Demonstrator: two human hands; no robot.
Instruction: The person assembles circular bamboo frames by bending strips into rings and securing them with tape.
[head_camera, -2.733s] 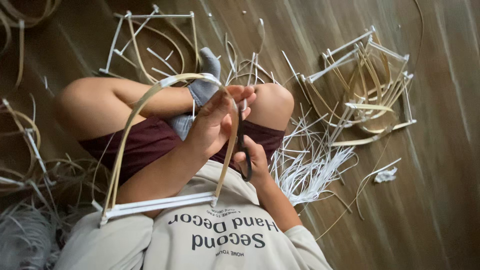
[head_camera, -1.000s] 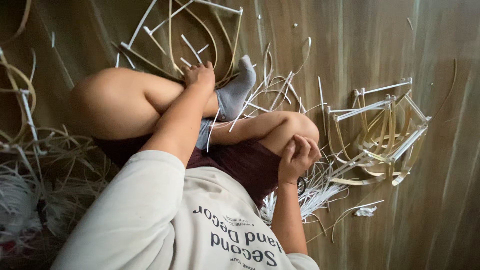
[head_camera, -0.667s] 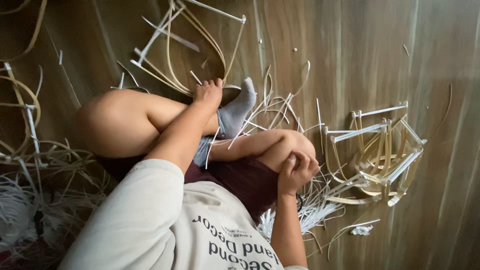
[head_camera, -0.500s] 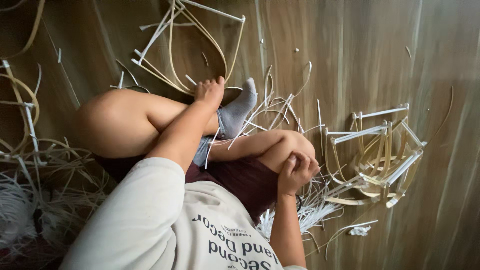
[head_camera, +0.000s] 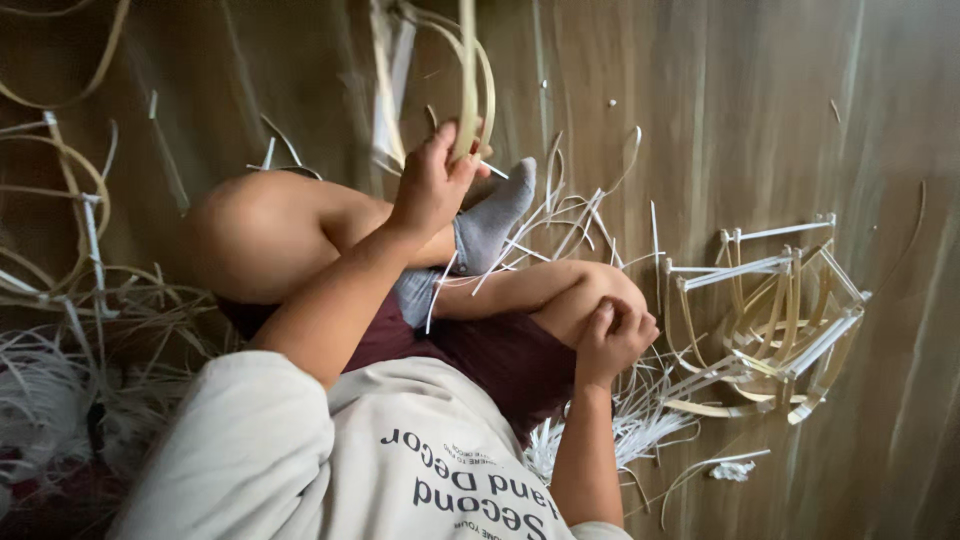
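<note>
The bent cane frame (head_camera: 470, 95) stands up from the wooden floor (head_camera: 700, 110) just beyond the grey sock (head_camera: 492, 220), its pale flat strips curving into a narrow arch and blurring toward the top edge of the view. The left hand (head_camera: 430, 190) closes around the lower part of one strip, fingers wrapped and thumb pressing, directly above the sock. To lift such a springy frame well, the grasp is best kept low near a joint, so the thin strips flex without twisting or splitting. The right hand (head_camera: 612, 335) rests curled on the knee, below and to the right of the sock; whether it holds anything small I cannot tell. Farther right of the sock lies a finished frame pile (head_camera: 775, 325), boxy, with straight white bars binding looped tan strips. Loose cane offcuts (head_camera: 620, 425) fan out beneath the knee, thin and stiff. To the left of the sock, coils of cane strips (head_camera: 70, 290) lie tangled, smooth and matte.
</note>
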